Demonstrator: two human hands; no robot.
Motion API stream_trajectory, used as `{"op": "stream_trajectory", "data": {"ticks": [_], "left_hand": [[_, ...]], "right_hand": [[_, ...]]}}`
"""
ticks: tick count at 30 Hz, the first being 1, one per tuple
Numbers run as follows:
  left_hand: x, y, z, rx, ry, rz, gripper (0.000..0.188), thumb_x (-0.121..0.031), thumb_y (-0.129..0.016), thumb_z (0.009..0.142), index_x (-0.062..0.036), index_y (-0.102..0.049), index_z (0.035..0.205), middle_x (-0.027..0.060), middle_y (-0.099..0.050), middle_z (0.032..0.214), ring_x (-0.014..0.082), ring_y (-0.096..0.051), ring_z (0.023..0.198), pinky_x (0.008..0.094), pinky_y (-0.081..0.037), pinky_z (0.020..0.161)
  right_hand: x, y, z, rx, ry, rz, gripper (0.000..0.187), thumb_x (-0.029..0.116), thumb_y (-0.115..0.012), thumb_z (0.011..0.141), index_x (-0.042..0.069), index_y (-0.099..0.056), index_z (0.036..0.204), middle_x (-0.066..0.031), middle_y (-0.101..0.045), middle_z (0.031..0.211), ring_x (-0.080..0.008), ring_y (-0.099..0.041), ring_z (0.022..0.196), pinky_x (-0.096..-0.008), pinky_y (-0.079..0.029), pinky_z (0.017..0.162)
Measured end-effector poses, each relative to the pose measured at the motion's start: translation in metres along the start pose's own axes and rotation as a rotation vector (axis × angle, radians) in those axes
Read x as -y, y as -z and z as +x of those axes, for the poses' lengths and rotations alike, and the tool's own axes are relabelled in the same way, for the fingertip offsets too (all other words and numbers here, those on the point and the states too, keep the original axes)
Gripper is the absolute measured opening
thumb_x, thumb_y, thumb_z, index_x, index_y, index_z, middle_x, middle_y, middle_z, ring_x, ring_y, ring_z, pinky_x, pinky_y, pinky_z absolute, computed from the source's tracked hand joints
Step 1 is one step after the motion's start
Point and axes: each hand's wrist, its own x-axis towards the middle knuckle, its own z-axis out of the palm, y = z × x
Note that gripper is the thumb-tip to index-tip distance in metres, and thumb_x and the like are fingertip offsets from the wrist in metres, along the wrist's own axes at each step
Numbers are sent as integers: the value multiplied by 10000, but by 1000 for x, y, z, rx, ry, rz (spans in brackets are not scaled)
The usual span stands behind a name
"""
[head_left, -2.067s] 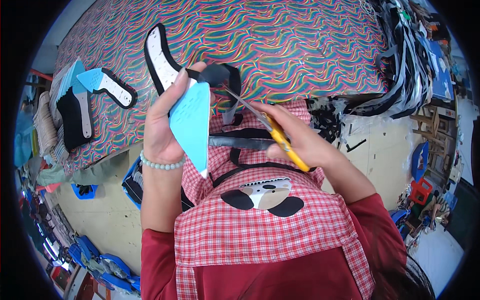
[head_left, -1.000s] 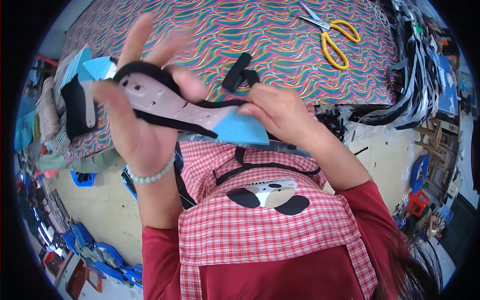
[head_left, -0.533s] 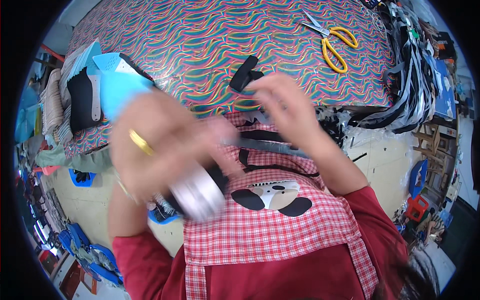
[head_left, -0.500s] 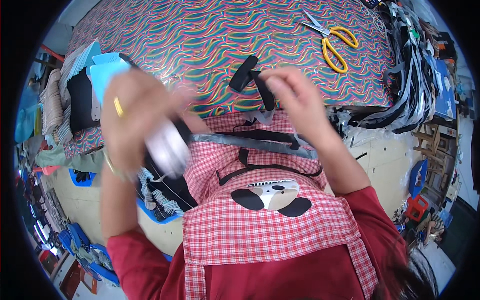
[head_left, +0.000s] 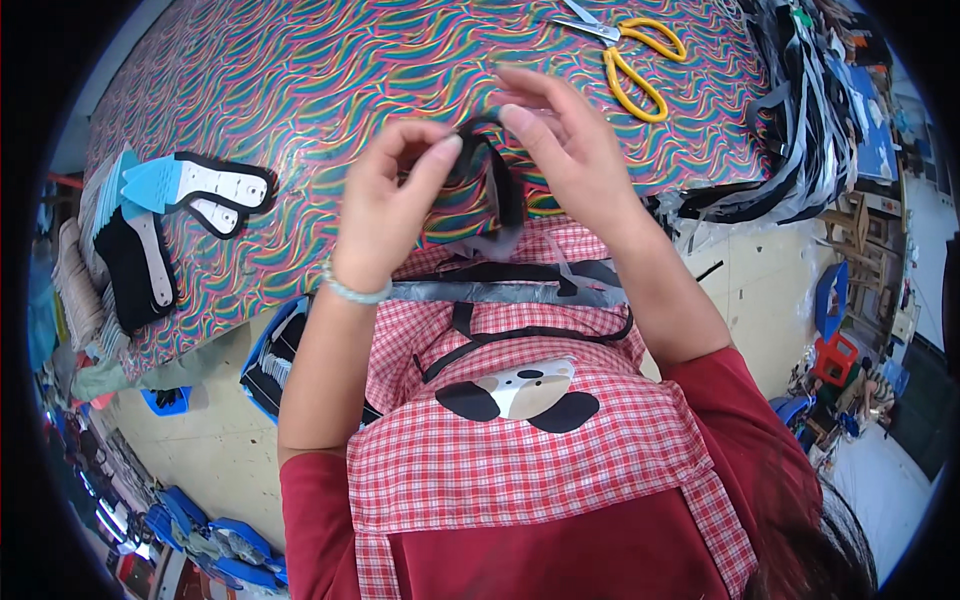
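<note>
In front of me, at the table's near edge, both hands meet at a black fabric strip (head_left: 507, 190) that loops up and hangs down. My left hand (head_left: 390, 190) pinches the strip's upper left part between thumb and fingers. The thumb of my right hand (head_left: 578, 150) presses on the top of the loop, with its other fingers curled above. The strip's lower end is blurred. Flat white pieces with black edges (head_left: 225, 188) lie on the table to the left, beside light blue pieces (head_left: 150, 185).
Yellow-handled scissors (head_left: 609, 35) lie on the patterned table (head_left: 330, 75). Black and grey strips (head_left: 790, 150) hang over its right edge. Stacked beige pieces (head_left: 78, 280) and black pieces (head_left: 125, 265) stand at the left edge. A blue bin (head_left: 250, 362) is below.
My left hand has come from the left side to the black strip. White pieces with black edges now show on the table at left. The strip has been lifted into a loop.
</note>
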Motion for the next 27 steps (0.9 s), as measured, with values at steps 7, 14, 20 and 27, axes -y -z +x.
{"op": "stream_trajectory", "data": {"ticks": [7, 14, 20, 27], "left_hand": [[-46, 55, 21, 104, -73, -926, 152, -89, -480, 955, -8, -493, 1084, 82, -551, 1000, 198, -533, 947, 368, -411, 969], [-47, 166, 30, -195, -186, -1202, 158, 52, -475, 874, 36, -484, 1030, 119, -509, 908, 210, -515, 789, 349, -481, 762], [-58, 240, 4, -340, -143, -1374, 93, 42, -407, 867, 18, -490, 900, 65, -456, 722, 136, -421, 582, 251, -396, 523], [-25, 202, 4, -262, 6, -1201, 424, -371, -418, 1001, 48, -483, 1013, 37, -449, 690, 91, -354, 511, 209, -293, 418]], "right_hand": [[35, -7, -18, 682, -548, 428, 364, 288, -509, 984, 4, -576, 1201, 45, -534, 662, -29, -506, 512, -172, -406, 472], [27, 36, -76, 486, -716, 430, 283, 231, -538, 970, -21, -588, 1087, 31, -498, 655, -54, -492, 499, -189, -416, 470], [-11, 137, -166, 154, -800, 170, 191, 193, -583, 913, 21, -623, 985, 24, -528, 704, -84, -523, 611, -227, -427, 594], [-54, 217, -276, 83, -958, 438, 295, 264, -635, 879, 43, -573, 1065, 77, -388, 640, -10, -290, 478, -191, -231, 407]]}}
